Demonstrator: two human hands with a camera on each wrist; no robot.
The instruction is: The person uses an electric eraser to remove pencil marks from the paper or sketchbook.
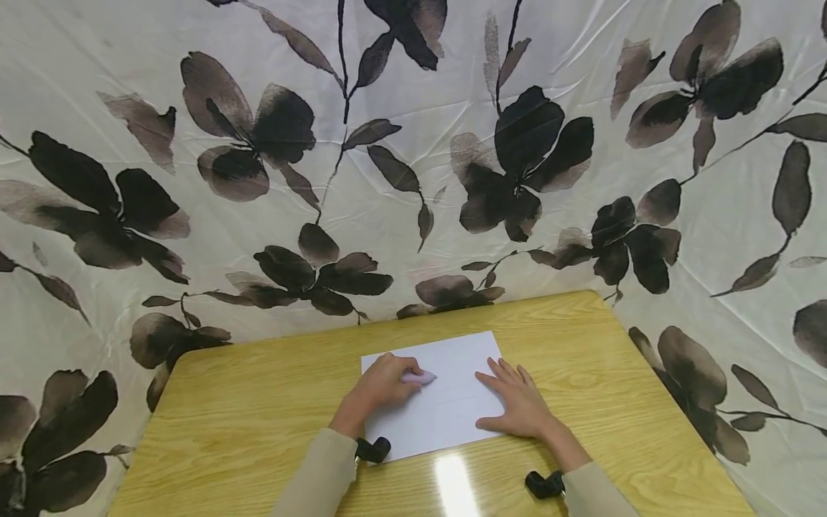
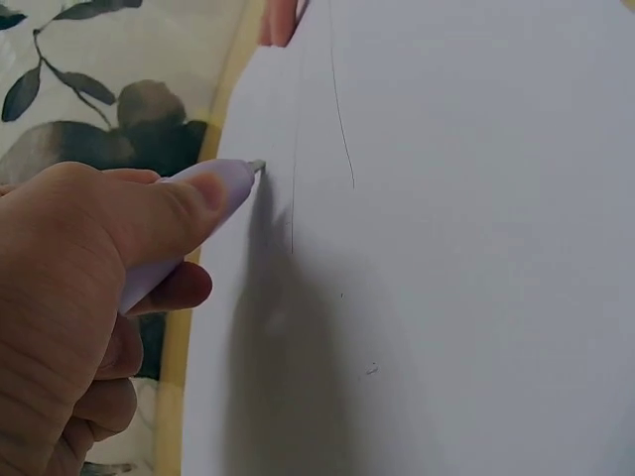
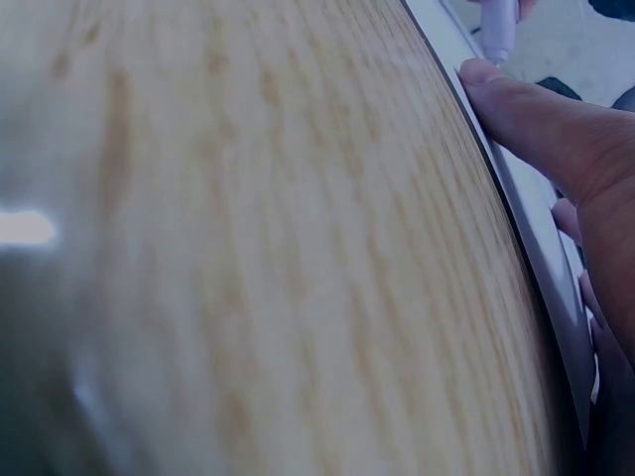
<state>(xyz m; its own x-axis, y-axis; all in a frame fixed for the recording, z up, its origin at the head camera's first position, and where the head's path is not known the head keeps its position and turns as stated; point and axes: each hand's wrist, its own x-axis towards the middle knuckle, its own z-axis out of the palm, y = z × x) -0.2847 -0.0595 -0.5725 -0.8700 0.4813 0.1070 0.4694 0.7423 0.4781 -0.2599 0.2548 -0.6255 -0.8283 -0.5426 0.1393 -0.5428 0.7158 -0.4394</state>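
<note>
Crosswise in the left hand (image 1: pixel 384 382), lilac pen (image 1: pixel 420 377), tip (image 2: pixel 259 166) rightward.

The right grip (image 3: pixel 595 169) rests its thumb (image 3: pixel 526 111) on paper (image 3: pixel 543 246); a lavender pen (image 3: pixel 499 28) shows beyond it; wood-grained table (image 3: pixel 298 248) alongside.

Two hands (image 1: pixel 385 383) (image 1: pixel 520 407), one pen (image 1: pixel 418 377), one sheet (image 1: pixel 446 424)

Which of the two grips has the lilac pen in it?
The left grip, curled round the lilac pen; the right grip instead rests spread over the white paper's edge.
</note>
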